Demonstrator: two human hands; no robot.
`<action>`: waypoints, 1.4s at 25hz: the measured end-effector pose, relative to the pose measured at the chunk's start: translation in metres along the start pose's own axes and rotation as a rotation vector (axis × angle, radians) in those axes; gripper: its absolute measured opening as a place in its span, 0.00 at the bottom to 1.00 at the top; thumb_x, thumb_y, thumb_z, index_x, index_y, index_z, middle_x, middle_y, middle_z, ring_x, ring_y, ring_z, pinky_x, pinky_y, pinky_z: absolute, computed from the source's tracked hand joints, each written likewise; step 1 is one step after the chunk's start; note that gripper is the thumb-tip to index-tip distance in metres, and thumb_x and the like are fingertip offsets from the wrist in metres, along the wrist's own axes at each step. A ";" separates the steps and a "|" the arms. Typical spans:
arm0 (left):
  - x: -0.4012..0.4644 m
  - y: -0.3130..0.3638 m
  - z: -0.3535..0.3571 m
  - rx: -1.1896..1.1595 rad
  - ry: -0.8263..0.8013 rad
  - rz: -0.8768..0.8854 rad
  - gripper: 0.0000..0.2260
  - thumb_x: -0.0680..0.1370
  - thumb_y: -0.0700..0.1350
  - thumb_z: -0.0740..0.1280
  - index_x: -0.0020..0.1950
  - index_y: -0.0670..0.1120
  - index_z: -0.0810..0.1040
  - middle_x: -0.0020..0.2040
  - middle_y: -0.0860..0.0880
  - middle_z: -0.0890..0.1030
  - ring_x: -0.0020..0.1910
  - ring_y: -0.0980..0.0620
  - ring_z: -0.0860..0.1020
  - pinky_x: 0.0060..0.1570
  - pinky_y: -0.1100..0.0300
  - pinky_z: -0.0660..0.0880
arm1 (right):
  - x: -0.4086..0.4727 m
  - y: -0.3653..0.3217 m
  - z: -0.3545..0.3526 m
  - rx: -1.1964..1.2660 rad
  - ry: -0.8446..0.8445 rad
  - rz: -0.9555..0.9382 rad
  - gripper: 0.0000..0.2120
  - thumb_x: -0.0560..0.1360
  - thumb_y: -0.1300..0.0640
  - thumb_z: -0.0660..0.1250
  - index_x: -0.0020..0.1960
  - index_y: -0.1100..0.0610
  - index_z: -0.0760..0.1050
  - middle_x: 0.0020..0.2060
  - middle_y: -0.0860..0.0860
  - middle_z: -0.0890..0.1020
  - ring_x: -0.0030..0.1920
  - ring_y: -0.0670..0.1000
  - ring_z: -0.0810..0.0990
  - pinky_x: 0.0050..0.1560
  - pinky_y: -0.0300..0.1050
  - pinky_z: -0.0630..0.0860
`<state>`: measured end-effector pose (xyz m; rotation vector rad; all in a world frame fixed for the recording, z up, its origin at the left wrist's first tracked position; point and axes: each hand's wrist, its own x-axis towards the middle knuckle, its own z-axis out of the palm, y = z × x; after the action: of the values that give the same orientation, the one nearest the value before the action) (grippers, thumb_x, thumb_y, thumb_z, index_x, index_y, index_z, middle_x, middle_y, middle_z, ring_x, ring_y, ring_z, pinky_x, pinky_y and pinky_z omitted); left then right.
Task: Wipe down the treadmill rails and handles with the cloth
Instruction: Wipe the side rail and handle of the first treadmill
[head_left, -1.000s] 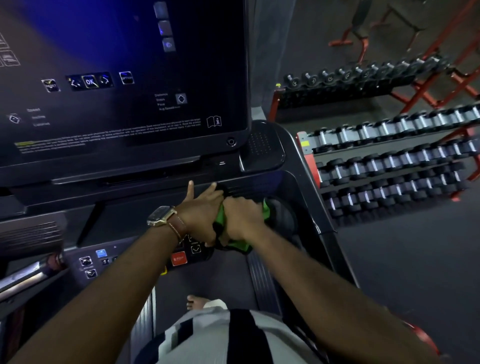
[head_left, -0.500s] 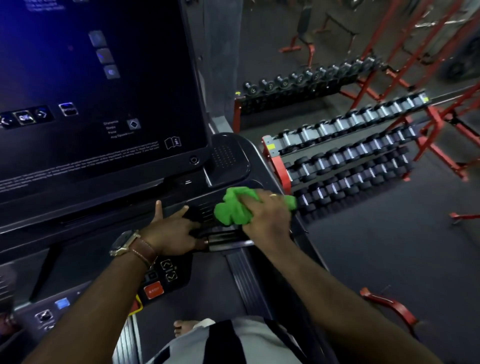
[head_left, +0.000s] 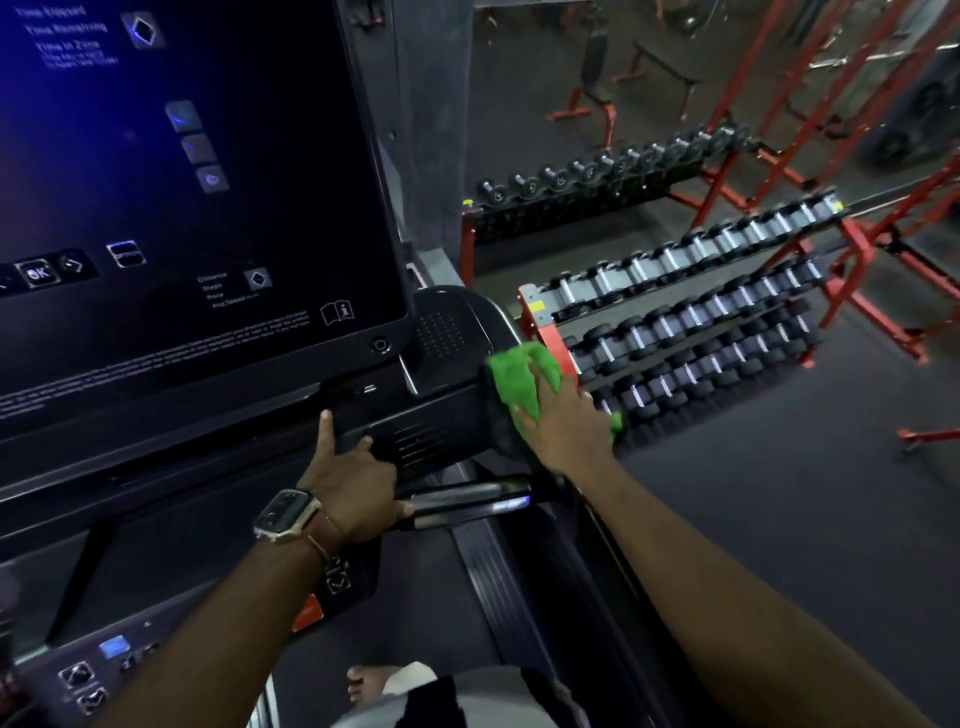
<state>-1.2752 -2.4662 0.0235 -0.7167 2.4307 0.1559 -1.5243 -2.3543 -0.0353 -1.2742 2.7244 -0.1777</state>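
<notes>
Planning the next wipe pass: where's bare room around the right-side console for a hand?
Free: speaker panel between screen and green cloth; the silver handle right of the left hand. Crowded: right console edge, under the right hand and cloth.

Dim gym, blue glow from the console screen, soft blur, wide-angle bending at edges

Cloth: we see it partly hidden under the right hand.
Screen: we find it cut off left, small text unreadable.
</notes>
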 end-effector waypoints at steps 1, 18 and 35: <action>0.001 0.004 -0.005 0.000 0.004 0.006 0.21 0.80 0.62 0.57 0.58 0.49 0.79 0.64 0.49 0.78 0.74 0.49 0.65 0.68 0.33 0.28 | -0.005 -0.001 0.003 -0.014 -0.002 0.002 0.32 0.77 0.33 0.53 0.77 0.43 0.53 0.69 0.57 0.68 0.61 0.64 0.75 0.56 0.64 0.75; 0.027 0.032 -0.001 -0.132 -0.101 0.073 0.21 0.78 0.60 0.65 0.62 0.46 0.75 0.66 0.41 0.73 0.69 0.37 0.67 0.70 0.48 0.64 | 0.007 0.019 0.013 0.141 -0.043 -0.328 0.32 0.77 0.42 0.64 0.77 0.40 0.57 0.78 0.59 0.55 0.63 0.69 0.74 0.61 0.61 0.74; -0.030 0.042 0.013 -0.219 0.333 -0.181 0.13 0.76 0.44 0.64 0.60 0.43 0.76 0.55 0.44 0.81 0.59 0.43 0.76 0.75 0.45 0.45 | -0.091 -0.068 0.016 0.226 -0.029 -0.862 0.21 0.79 0.43 0.58 0.58 0.56 0.80 0.56 0.56 0.81 0.50 0.59 0.81 0.47 0.51 0.78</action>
<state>-1.2705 -2.4137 0.0277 -1.1345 2.6702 0.2509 -1.4121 -2.3286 -0.0343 -2.2298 1.8734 -0.5121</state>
